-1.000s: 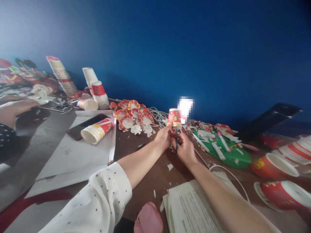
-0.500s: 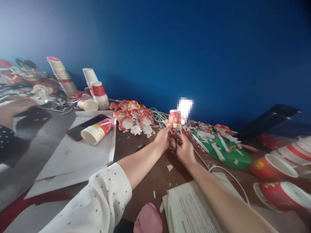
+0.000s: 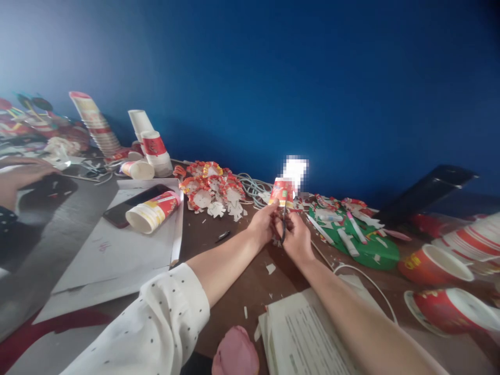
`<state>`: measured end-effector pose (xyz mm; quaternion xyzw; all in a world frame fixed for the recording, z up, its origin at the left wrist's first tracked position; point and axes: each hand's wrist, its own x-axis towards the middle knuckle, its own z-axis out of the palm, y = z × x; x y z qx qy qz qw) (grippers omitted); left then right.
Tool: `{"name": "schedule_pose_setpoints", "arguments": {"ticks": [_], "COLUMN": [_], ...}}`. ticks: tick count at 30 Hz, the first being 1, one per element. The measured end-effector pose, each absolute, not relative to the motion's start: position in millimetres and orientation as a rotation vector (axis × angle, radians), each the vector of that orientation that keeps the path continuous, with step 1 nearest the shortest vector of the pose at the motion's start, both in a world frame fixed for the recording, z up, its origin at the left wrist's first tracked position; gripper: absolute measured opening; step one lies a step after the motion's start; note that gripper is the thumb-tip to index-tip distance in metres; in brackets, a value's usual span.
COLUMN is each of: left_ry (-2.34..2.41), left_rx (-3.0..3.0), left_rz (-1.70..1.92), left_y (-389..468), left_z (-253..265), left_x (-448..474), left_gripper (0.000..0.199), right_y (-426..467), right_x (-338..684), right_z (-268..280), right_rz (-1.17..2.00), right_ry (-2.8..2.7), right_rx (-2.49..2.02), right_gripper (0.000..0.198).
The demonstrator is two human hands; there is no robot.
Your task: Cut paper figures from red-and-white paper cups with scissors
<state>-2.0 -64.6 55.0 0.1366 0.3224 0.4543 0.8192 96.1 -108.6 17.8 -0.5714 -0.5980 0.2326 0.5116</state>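
My left hand [image 3: 262, 225] is closed around the lower part of a red and white paper cup [image 3: 280, 191], held up over the table. In my right hand [image 3: 297, 237] is a pair of dark-handled scissors [image 3: 284, 229]; its blades point up at the cup's side. Both hands are close together, and the fingers partly hide the cup's lower end. Behind and to the left lies a heap of red and white cut paper pieces [image 3: 213, 187]. A bright pixelated patch sits just behind the cup.
Stacked paper cups [image 3: 96, 122] lean at the back left. More cups [image 3: 152, 212] lie by a dark phone [image 3: 130, 205] on a white box [image 3: 113, 260]. Pens and scraps cover a green sheet [image 3: 385, 255]. Red cups [image 3: 445, 263] stand right. Another person's hand [image 3: 25, 174] rests far left.
The view has shifted slightly, so most things sit a little further left. The scissors' handles and blades look slightly more upright against the cup. Both hands keep their holds.
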Motion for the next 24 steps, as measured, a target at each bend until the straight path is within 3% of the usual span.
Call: {"name": "schedule_pose_setpoints", "arguments": {"ticks": [12,24], "left_ry": [0.544,0.638], "left_rx": [0.404,0.432], "left_rz": [0.929,0.898], "left_y": [-61,-64], "left_z": [31,42], "left_x": [4,1], "left_gripper": [0.035,0.040], "right_y": [-108,-109], "right_x": [91,96], "right_z": [29,34], "right_rz": [0.545,0.554], "right_ry": [-1.334,-1.347], "right_rx": [-1.341,-1.349], "right_gripper": [0.034,0.034]}}
